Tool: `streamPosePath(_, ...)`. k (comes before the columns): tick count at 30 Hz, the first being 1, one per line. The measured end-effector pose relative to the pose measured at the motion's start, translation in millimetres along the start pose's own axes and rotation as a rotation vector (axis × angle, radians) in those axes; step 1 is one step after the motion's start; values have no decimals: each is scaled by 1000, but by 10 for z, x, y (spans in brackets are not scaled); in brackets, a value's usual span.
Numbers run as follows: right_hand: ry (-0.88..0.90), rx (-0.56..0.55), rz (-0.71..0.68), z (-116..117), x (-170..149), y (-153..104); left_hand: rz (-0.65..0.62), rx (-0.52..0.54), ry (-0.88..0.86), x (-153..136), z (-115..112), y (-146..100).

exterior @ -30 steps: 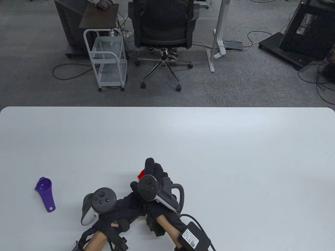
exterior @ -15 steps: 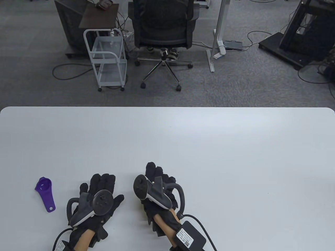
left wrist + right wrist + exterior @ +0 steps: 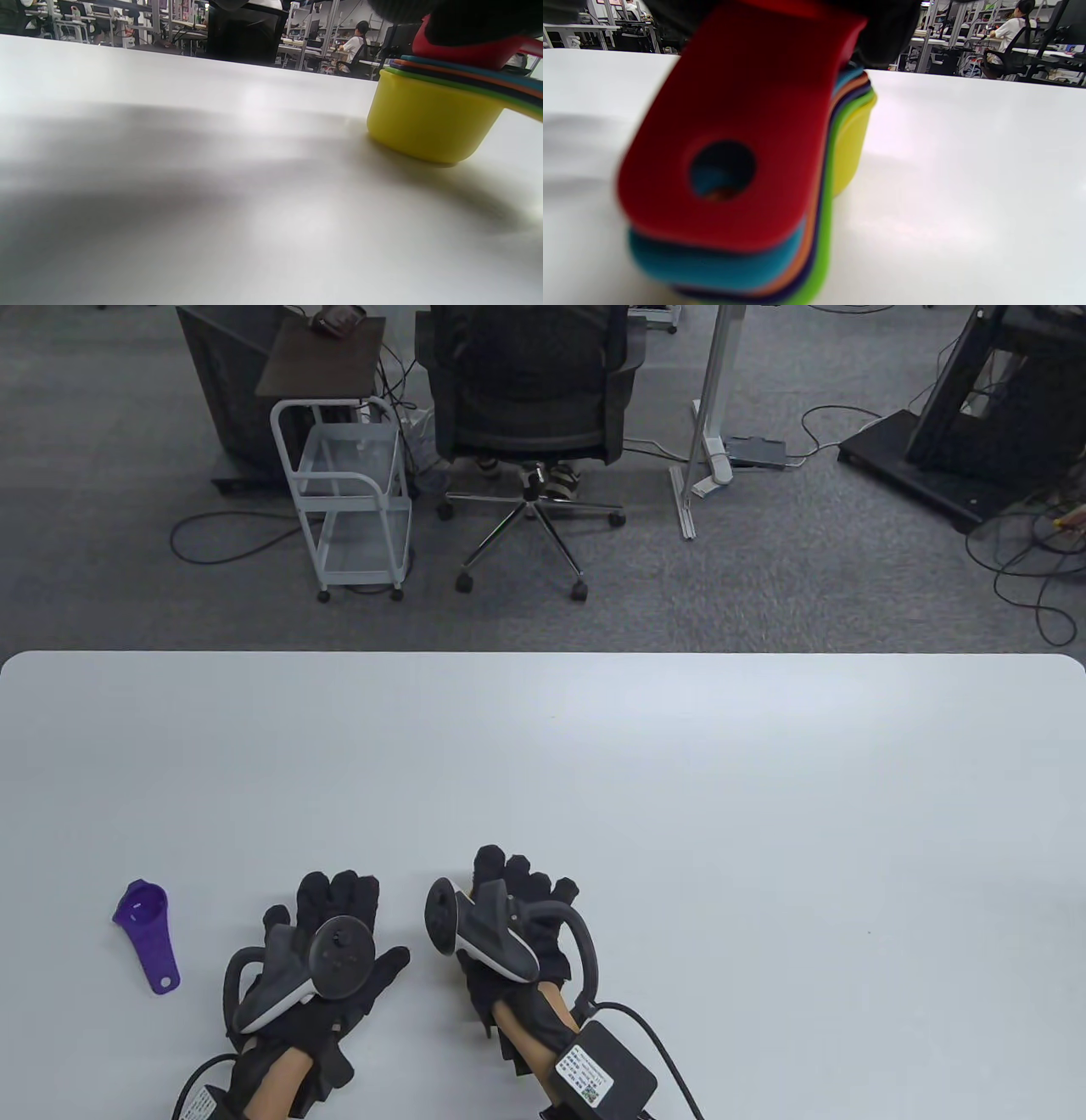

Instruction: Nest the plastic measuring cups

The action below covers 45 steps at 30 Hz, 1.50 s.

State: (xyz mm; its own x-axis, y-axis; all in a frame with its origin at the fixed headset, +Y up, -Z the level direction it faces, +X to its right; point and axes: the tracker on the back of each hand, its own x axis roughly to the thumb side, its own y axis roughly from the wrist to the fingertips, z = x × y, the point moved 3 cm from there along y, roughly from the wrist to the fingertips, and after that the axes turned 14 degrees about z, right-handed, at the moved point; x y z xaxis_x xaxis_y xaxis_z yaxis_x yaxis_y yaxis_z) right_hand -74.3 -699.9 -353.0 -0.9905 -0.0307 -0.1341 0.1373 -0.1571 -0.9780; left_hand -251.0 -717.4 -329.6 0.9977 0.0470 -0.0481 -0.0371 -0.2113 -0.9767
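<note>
A nested stack of measuring cups stands on the white table (image 3: 764, 814), hidden under my right hand (image 3: 519, 891) in the table view. In the left wrist view the stack has a yellow cup (image 3: 424, 123) at the bottom and a red cup (image 3: 462, 53) on top, with my right glove over it. The right wrist view shows the stacked handles, the red handle (image 3: 734, 127) uppermost. My left hand (image 3: 335, 912) lies flat and empty on the table to the left of the stack. A small purple cup (image 3: 153, 942) lies alone at the left.
The table's far edge borders a carpeted floor with an office chair (image 3: 530, 390) and a white cart (image 3: 352, 500). A cable and a black box (image 3: 607, 1069) trail from my right wrist near the front edge.
My left hand has drawn away from the right hand to the left and laid itself flat. My right hand has settled down over the stack, and the red cup no longer shows from above.
</note>
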Motion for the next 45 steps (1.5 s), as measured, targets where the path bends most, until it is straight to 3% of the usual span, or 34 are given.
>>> streamPosePath(15,-30,-6,25,96,3,47,28,-82,3,-18,-59,29)
streamPosePath(22,19,-39,13,-12,-90,14,28,-94,4,-14,-63,25)
streamPosePath(28,79,-134,-6,-240,-577,-33,28,-87,3,-31,-54,30)
streamPosePath(36,-7,-150,53,-31,-1355,-23,58,-68,-3,-123,-24,76)
streamPosePath(39,39,-159,49,111,-1511,8,107,-30,0,-290,77,122)
streamPosePath(41,17,-105,62,174,-1571,30,168,55,-13,-484,217,146)
streamPosePath(43,2,-115,79,184,-1648,7,269,182,-43,-865,399,182)
streamPosePath(45,5,-128,83,167,-1708,-7,372,225,-128,-1223,459,215)
